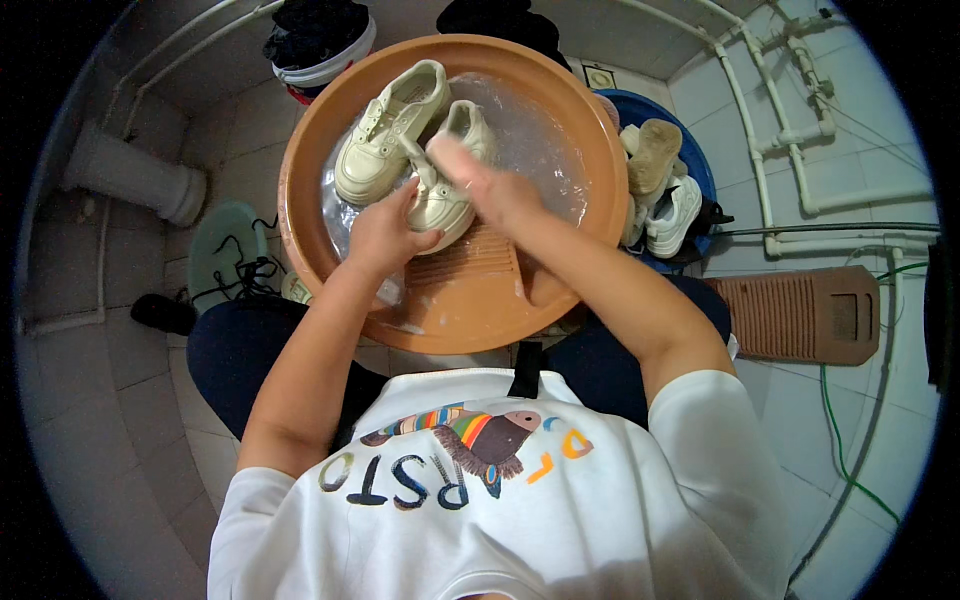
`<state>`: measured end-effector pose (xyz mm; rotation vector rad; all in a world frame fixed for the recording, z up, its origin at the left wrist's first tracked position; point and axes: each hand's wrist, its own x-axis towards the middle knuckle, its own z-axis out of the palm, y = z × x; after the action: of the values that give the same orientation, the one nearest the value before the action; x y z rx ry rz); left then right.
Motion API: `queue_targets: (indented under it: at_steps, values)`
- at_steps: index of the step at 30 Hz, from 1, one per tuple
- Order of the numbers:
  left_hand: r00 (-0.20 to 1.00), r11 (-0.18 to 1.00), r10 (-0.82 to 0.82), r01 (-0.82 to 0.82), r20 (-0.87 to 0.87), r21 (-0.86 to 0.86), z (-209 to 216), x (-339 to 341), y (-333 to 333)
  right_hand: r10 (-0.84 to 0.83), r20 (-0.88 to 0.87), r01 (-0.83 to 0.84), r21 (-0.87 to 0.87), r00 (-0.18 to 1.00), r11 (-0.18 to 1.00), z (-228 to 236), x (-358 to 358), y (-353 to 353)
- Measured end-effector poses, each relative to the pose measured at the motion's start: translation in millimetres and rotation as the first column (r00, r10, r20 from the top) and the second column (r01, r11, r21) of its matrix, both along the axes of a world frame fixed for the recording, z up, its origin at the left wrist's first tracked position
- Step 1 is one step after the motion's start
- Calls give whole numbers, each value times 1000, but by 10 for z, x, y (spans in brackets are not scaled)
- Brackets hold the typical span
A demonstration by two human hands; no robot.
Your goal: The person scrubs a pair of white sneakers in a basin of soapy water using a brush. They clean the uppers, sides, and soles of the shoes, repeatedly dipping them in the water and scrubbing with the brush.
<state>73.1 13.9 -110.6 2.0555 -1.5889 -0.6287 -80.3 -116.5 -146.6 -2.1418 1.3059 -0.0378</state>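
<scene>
A wide orange basin (598, 215) stands in front of me with shallow, sudsy water in it. Inside, a cream lace-less shoe (452, 208) points its toe toward me. My left hand (385, 232) grips its toe end from the left, thumb on the near side and fingers on top. Over the right side of the same shoe is my right hand (497, 195), its fingers smeared by motion; whether they hold anything cannot be made out. The matching cream shoe (372, 160) lies to the left, its toe also toward me, with nobody holding it.
Ridges (465, 268) are moulded into the basin's near side. Several shoes fill a blue tub (700, 150) at right, near a brown washboard (840, 315). Black laces hang in a pale green basin (210, 245) at left. A white bucket (335, 62) with dark cloth stands behind. White pipes (770, 170) line the right wall.
</scene>
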Motion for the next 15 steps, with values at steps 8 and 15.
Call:
queue_targets:
  at_steps: [8,15]
  values:
    - [984,993,-87,99,154,-69,-190,-131,140,-226,218,237,-29,950,971,-265,-408,-392]
    - [967,998,41,-50,-250,-30,-72,-83,146,-115,-188,112,-28,975,993,-1176,-741,-805]
